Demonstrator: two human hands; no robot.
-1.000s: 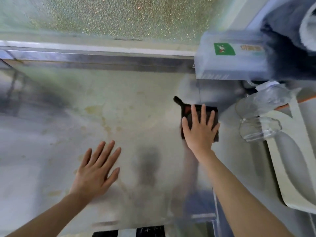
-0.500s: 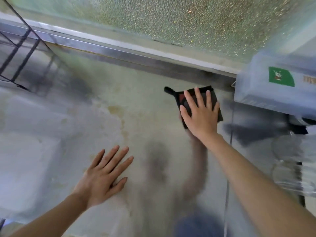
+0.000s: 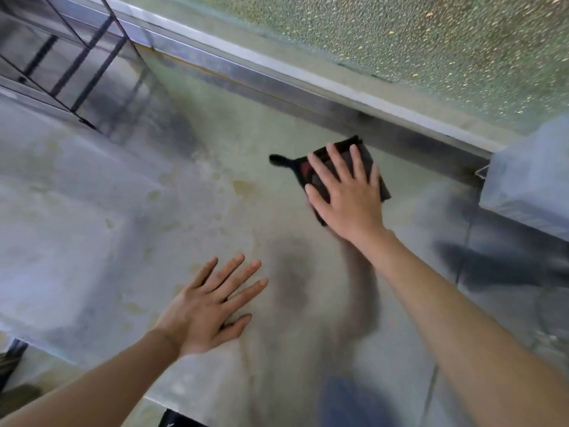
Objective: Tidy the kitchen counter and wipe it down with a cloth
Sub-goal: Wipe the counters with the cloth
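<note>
A dark folded cloth (image 3: pixel 366 155) with a small tail at its left lies on the steel kitchen counter (image 3: pixel 215 186), close to the back rail. My right hand (image 3: pixel 346 195) presses flat on the cloth with its fingers straight and spread, covering most of it. My left hand (image 3: pixel 209 306) rests flat on the bare counter nearer to me, fingers straight and pointing up-right, holding nothing. Yellowish stains mark the counter left of the cloth.
A metal rail (image 3: pixel 277 75) and frosted glass (image 3: pixel 400 32) run along the back. A black wire rack (image 3: pixel 70 66) stands at the far left. A pale plastic box (image 3: pixel 529 183) sits at the right edge. The counter's front edge (image 3: pixel 92 362) is near my left forearm.
My right hand has slid the cloth away from me toward the back rail. The view has swung left, dropping the items at the right out of sight. My left hand stays flat on the counter.
</note>
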